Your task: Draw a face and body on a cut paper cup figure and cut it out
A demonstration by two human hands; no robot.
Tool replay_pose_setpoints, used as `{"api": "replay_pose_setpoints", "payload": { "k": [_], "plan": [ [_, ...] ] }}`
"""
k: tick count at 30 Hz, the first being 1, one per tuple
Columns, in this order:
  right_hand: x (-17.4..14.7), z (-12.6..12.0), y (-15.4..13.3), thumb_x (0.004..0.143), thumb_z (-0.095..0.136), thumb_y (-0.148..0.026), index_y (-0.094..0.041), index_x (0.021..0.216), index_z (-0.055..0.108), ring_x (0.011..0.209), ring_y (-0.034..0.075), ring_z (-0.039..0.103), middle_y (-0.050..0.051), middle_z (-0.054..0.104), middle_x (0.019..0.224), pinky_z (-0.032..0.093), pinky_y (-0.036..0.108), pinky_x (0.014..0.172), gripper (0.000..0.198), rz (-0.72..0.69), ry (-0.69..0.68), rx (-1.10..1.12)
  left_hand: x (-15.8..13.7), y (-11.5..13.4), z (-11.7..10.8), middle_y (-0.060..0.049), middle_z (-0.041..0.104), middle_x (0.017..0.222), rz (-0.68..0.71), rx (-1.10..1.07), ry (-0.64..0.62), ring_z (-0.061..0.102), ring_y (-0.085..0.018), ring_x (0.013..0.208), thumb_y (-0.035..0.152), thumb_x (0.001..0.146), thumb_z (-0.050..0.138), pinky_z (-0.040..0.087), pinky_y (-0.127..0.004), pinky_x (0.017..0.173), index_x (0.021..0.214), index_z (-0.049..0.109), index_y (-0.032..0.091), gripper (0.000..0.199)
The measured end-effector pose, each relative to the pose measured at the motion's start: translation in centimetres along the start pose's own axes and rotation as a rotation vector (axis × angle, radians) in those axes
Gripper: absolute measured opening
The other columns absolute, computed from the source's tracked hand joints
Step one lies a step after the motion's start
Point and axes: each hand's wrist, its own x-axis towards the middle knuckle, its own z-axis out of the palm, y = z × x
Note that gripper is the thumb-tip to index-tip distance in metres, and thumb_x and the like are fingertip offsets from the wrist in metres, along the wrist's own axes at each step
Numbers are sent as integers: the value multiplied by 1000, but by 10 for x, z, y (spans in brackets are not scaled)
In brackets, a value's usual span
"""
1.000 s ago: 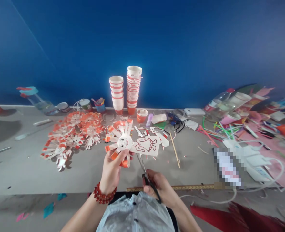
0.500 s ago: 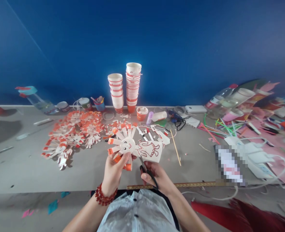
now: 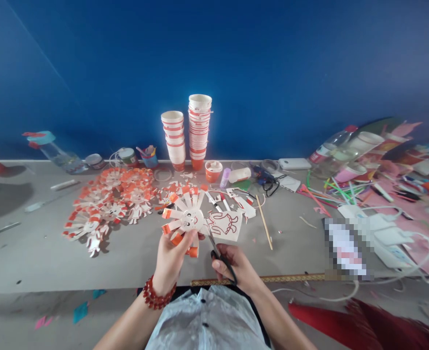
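In the head view, the left hand (image 3: 172, 255) clamps a white-and-orange paper-cup figure (image 3: 193, 221) above the grey worktop (image 3: 127, 268), its face drawn and fringe cut, while the right hand (image 3: 238, 265) grips black-handled metal scissors (image 3: 217, 251) at the red-outlined white paper body (image 3: 233, 234), which looks mostly uncut, though the blade tips are unclear.

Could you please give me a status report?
Left hand holding orange-and-white paper figure. Right hand gripping black-handled metal scissors, blades at figure's neck. White-and-red paper scraps just beyond.
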Motion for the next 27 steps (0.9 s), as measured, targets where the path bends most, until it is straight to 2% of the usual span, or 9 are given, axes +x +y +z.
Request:
{"api": "replay_pose_setpoints", "payload": {
  "k": [6, 27],
  "plan": [
    [0, 1, 5, 67, 69, -79, -21, 65, 47, 41, 11, 43, -5, 48, 46, 28, 22, 43, 62, -2, 24, 2, 1, -2, -1, -7, 76, 85, 15, 38, -18, 70, -20, 75, 37, 78, 80, 58, -28, 72, 92, 77, 16, 25],
    [2, 3, 20, 70, 69, -78, -21, 61, 42, 38, 7, 35, -6, 45, 42, 25, 21, 40, 64, -8, 59, -16, -1, 0, -1, -5, 75, 84, 13, 13, -3, 69, -17, 70, 36, 78, 79, 57, -24, 67, 92, 75, 16, 24]
  ]
}}
